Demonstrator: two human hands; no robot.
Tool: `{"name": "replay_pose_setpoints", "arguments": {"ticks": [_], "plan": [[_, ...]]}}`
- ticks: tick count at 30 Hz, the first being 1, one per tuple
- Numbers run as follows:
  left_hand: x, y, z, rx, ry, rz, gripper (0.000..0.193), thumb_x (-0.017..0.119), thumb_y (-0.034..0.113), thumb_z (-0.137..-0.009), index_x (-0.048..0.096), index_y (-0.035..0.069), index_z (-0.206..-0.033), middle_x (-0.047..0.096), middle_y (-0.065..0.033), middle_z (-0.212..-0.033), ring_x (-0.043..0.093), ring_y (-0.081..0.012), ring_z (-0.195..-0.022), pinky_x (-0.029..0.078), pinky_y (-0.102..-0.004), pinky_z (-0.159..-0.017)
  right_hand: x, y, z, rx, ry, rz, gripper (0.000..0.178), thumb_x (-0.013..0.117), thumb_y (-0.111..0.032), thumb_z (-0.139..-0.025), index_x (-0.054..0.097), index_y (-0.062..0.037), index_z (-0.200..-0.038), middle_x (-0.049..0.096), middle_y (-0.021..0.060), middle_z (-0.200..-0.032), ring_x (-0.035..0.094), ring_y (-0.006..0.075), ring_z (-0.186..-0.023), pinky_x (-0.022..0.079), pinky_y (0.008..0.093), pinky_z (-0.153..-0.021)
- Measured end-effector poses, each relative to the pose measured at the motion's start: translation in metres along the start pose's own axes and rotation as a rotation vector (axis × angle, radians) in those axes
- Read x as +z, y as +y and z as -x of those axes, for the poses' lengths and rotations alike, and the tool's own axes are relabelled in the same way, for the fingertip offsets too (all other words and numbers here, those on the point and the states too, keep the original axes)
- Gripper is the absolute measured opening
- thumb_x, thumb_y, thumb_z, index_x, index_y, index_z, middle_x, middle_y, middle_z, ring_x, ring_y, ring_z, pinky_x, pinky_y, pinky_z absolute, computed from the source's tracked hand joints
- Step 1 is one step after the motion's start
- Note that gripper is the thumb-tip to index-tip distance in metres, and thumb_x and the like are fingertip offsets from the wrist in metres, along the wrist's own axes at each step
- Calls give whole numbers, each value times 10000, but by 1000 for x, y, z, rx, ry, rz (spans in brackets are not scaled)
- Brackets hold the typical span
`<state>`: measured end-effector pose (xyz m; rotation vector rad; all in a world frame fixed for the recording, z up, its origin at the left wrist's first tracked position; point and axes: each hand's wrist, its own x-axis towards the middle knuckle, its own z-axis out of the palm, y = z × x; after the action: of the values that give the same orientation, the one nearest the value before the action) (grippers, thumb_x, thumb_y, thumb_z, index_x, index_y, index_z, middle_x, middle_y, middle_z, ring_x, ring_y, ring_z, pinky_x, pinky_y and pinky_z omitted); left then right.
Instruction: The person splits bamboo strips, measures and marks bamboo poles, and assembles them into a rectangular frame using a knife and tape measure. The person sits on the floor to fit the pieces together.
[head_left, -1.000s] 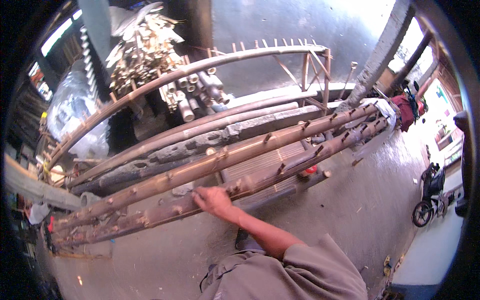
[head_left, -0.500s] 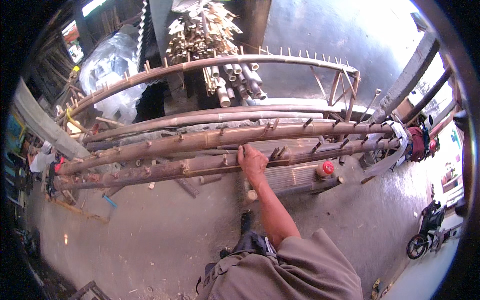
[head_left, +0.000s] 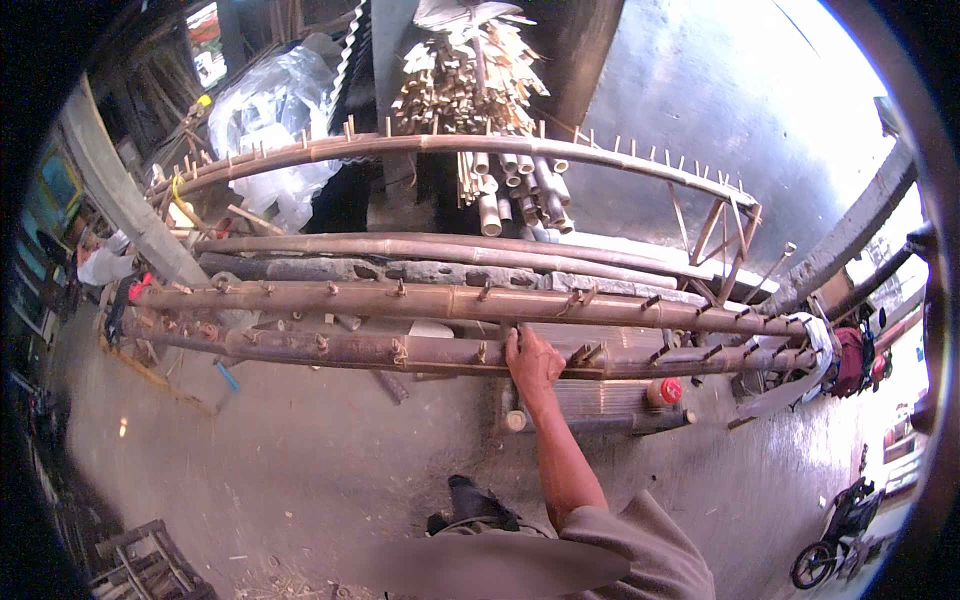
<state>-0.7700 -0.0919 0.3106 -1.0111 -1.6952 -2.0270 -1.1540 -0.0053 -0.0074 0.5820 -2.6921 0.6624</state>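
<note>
My right hand (head_left: 535, 360) rests on the nearer of two long brown bamboo poles (head_left: 440, 352), its fingers closed over the pole's upper side. What lies under the fingers is hidden. Short wooden pegs stand along this pole; one peg (head_left: 482, 352) is left of the hand and a close pair of pegs (head_left: 587, 354) is right of it. Just beyond runs the second pegged bamboo pole (head_left: 520, 302), parallel and apart from the hand. My left hand is out of sight.
Below the poles is a slatted bamboo bench (head_left: 640, 395) bearing a red-lidded jar (head_left: 663, 391). Behind stand a raised pegged pole (head_left: 400, 146) and a hanging bundle of bamboo (head_left: 470, 85). A white cloth (head_left: 815, 350) hangs at the right end; a motorbike (head_left: 835, 540) stands lower right.
The whole view has shifted, so the poles and bench appear lower and farther right. My right hand stays at about the same place on the near pole.
</note>
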Motion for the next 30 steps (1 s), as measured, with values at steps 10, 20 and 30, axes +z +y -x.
{"name": "replay_pose_setpoints", "arguments": {"ticks": [10,20,30], "plan": [[-13,-62,60,-252,554,-264,380,532,321,-1000,692,6,-1140,666,-148,-981,660,-245,-842,555,-368,-773,-5,2,-3,-132,47,51,258,650,-380,-928,693,-139,-845,714,131,-751,694,341,-635,521,476,-542],[37,-200,202,-912,1911,-161,343,538,297,-1012,658,-14,-1095,686,-99,-938,670,-206,-835,550,-353,-754,4,-25,-15,-236,-164,-58,248,648,-378,-942,734,-148,-979,721,151,-801,697,373,-698,526,478,-604],[-16,-212,178,-1019,1690,-480,346,525,289,-1035,644,-22,-1129,674,-85,-933,659,-177,-812,545,-311,-742,6,-25,-17,-297,-67,-142,320,620,-356,-962,591,-121,-746,668,91,-714,661,318,-599,507,448,-513]]}}
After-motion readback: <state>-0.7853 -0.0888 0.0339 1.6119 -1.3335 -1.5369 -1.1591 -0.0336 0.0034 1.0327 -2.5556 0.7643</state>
